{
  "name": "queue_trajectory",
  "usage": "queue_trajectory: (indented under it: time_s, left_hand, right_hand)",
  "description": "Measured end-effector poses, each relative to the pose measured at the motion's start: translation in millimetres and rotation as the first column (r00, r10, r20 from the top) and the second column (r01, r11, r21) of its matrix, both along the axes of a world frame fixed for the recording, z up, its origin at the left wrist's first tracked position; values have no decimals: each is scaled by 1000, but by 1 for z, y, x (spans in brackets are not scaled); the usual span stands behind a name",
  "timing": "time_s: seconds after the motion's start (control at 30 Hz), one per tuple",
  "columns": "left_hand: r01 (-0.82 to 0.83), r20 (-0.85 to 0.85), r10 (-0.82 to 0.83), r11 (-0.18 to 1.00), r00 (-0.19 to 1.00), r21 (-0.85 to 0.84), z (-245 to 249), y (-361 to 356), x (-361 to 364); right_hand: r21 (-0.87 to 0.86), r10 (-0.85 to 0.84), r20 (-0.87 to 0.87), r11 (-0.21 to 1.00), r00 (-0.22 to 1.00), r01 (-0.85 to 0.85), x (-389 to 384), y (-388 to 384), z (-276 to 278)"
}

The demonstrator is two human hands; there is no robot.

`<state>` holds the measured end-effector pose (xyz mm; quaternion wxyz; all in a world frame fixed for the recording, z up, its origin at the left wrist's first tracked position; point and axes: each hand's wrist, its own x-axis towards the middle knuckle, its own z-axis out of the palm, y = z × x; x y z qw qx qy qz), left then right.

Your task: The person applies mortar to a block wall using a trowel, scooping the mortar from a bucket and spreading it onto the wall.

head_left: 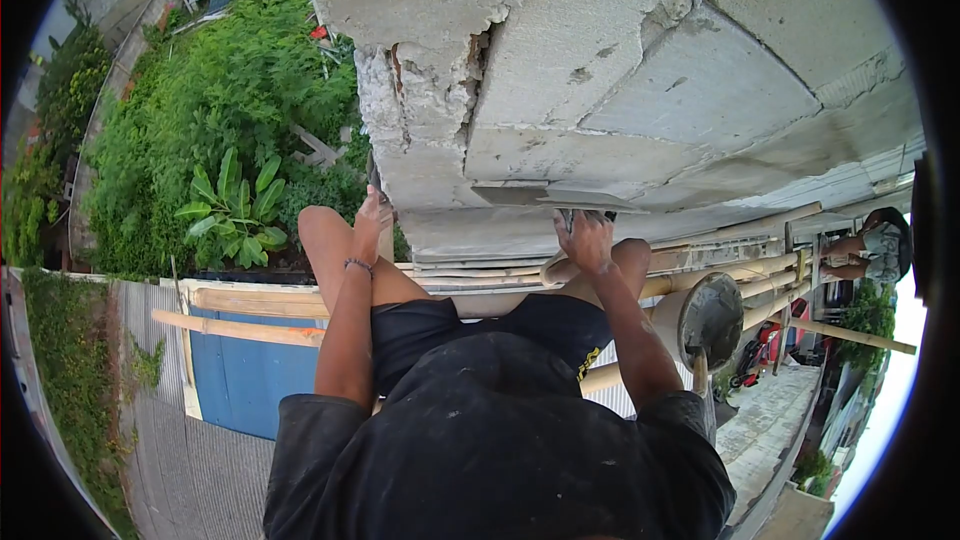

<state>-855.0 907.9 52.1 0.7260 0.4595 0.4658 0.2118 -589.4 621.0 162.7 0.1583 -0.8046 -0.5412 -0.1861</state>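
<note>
My right hand (588, 240) is closed round the handle of a plastering trowel (520, 196). Its wide, flat grey blade lies along the lower part of the grey block wall (640, 90). My left hand (372, 222) is raised at the wall's left edge. A narrow dark grey tool (373, 170), seen edge-on, rises from its closed fingers; its kind is hard to make out. Right of my right forearm stands a bucket (690, 315) with grey mortar (718, 315) inside and a stick-like handle (700, 372) at its rim.
Bamboo poles (240, 328) run across below my legs. Cracks and a broken edge mark the wall's left side. Green plants (230, 90) grow far below on the left, above a corrugated roof (200, 440). Another person (875, 250) is at the far right.
</note>
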Motion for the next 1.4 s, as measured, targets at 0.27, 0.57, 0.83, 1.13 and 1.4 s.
queue_trajectory:
  time_s: [0.27,0.57,0.83,1.13,1.4]
  left_hand:
    - [-40,18,40,999,999,-2,0,-2,0]
    - [-21,10,21,1000,1000,10,-7,1,-2]
    - [-3,-24,3,1000,1000,2,-4,-1,1]
    - [55,-30,-55,998,998,6,-11,2,0]
    - [1,1,-1,999,1000,45,-16,0,0]
  right_hand:
    - [-40,-50,-45,998,998,48,-5,0,-8]
    - [75,-4,45,997,999,0,-11,2,-5]
    - [-309,-108,-53,947,993,86,-18,-8,-16]
    - [-324,-132,21,937,991,131,-1,15,53]
    - [11,-64,176,998,982,63,4,24,232]
